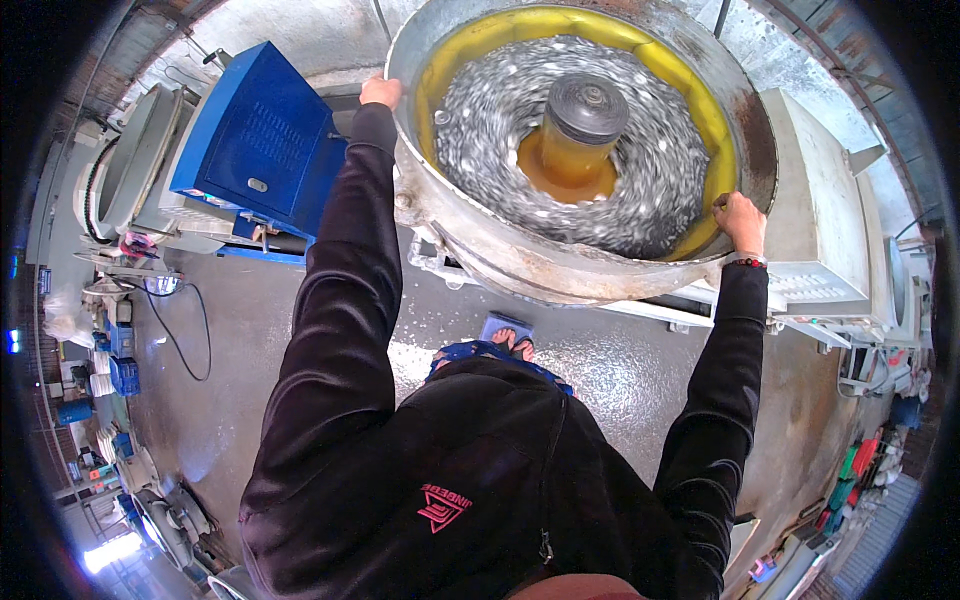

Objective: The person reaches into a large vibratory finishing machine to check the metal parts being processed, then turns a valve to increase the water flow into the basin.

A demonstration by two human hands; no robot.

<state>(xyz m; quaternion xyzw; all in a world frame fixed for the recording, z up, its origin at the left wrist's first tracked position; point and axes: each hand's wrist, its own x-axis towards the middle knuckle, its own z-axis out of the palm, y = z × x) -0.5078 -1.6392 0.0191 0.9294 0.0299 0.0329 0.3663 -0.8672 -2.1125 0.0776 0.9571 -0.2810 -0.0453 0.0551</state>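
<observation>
A large round metal tub (470,225) with a yellow lining (440,80) stands in front of me. Inside it a mass of small grey and whitish pieces (480,110) is blurred, as if swirling round a central post with a dark ribbed cap (588,108). My left hand (381,92) is closed over the tub's left rim. At the right, my right hand (741,222) reaches over the near rim, beside the lining. Its fingers are pinched together above the pieces; a small dark spot shows at their tips, too small to name.
Left of the tub stands a blue metal cabinet (262,150). A pale boxy machine housing (822,200) is close on the right. My feet rest on a small blue platform (507,328) on the wet, shiny floor (610,385). A dark cable (205,330) lies at the left.
</observation>
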